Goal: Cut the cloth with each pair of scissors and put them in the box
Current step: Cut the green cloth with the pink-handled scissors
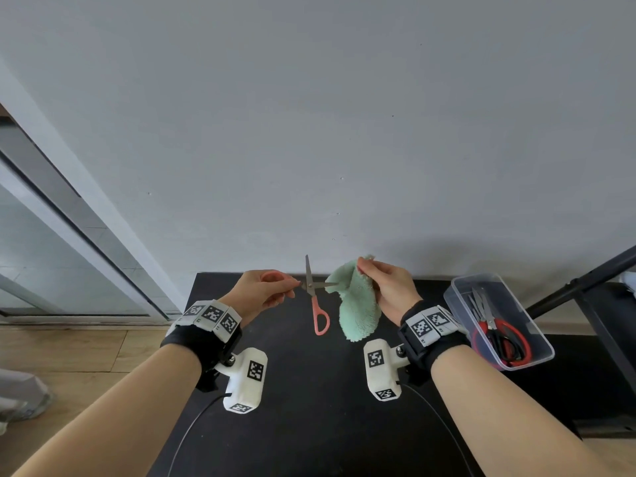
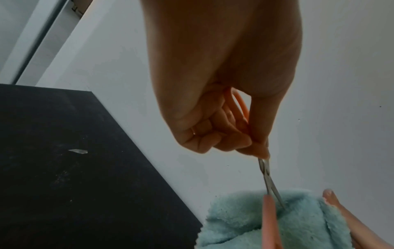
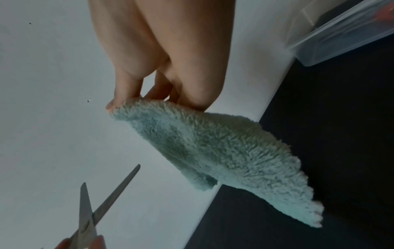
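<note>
Pink-handled scissors (image 1: 314,293), blades spread, pinched in the left hand (image 1: 266,291); right hand (image 1: 389,287) pinches the green cloth (image 1: 356,304); only the head view shows scissors inside the box (image 1: 537,346).

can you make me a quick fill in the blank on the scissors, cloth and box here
1. The left hand holds pink-handled scissors whose blades are ____.
2. The right hand pinches a fluffy ____ cloth.
3. The clear box on the black table sits to the person's ____.
4. The scissors in the box have ____ handles.

Missing words: open; green; right; red
</note>
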`<action>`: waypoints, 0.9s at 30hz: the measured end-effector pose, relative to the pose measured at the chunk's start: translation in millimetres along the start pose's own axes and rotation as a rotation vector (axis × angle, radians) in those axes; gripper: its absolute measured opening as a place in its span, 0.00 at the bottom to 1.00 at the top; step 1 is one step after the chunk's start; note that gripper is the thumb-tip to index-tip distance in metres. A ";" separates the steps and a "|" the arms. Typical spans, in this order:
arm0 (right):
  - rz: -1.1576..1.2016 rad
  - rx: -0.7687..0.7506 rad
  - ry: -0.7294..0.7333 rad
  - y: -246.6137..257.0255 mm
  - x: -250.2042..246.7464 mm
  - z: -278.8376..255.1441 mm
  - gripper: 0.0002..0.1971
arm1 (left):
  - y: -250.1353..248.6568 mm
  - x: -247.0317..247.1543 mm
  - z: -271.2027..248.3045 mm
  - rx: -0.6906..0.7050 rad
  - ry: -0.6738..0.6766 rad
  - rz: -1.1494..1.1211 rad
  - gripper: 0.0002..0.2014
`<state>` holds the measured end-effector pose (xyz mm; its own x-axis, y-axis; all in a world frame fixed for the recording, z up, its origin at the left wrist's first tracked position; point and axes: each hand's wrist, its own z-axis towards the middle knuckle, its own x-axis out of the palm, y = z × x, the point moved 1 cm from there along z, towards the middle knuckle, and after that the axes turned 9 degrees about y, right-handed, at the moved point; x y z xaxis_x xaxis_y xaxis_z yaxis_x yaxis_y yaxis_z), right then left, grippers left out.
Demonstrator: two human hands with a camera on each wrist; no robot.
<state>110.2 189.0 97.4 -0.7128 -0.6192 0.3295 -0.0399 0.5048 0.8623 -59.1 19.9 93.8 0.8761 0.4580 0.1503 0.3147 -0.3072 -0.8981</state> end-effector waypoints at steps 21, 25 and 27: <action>-0.352 0.056 0.245 -3.9 33.0 12.5 0.07 | -15.1 6.5 9.8 -0.023 0.045 0.051 0.05; -0.248 0.152 0.341 -1.6 31.3 14.2 0.12 | -14.5 2.7 9.6 -0.018 0.028 0.057 0.04; -0.226 0.200 0.418 0.6 29.3 13.8 0.09 | -14.3 0.6 9.3 -0.021 0.018 0.056 0.04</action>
<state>79.7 179.5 102.3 -0.3315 -0.8930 0.3044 -0.3231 0.4106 0.8526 -66.5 32.3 102.9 0.8988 0.4249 0.1075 0.2725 -0.3496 -0.8964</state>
